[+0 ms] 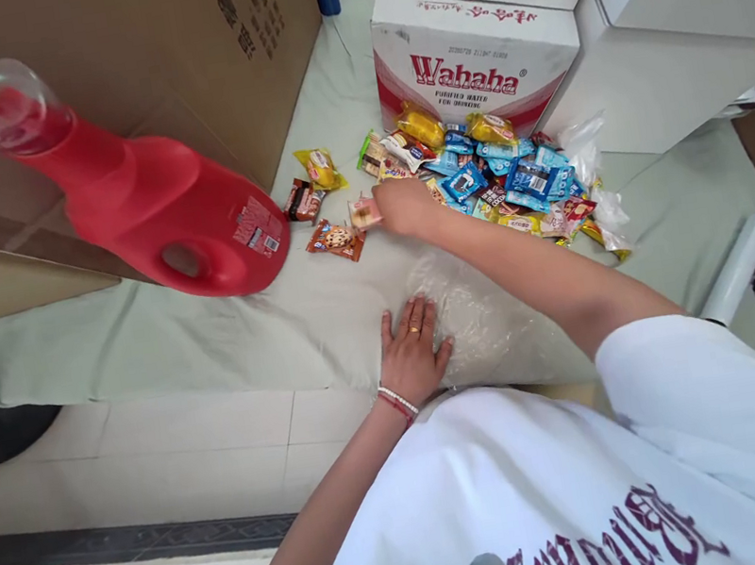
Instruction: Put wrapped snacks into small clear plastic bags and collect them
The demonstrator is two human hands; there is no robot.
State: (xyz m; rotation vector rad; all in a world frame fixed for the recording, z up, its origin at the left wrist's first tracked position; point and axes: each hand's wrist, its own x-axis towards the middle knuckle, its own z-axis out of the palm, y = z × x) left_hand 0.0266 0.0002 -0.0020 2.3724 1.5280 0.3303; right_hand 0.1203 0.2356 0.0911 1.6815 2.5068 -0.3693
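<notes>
My right hand is closed on a small pink snack packet, at the left edge of a heap of wrapped snacks. Just left of it lie a brown cookie packet, a dark brown packet and a yellow packet. Close to my body, my left hand lies flat with its fingers spread on the cloth-covered surface. A clear plastic bag sits beside that hand, near its thumb.
A large red bottle-shaped container stands on the left, before a brown cardboard box. Behind the heap is a Wahaha water carton. White boxes rise at the right, with a white roll nearer me.
</notes>
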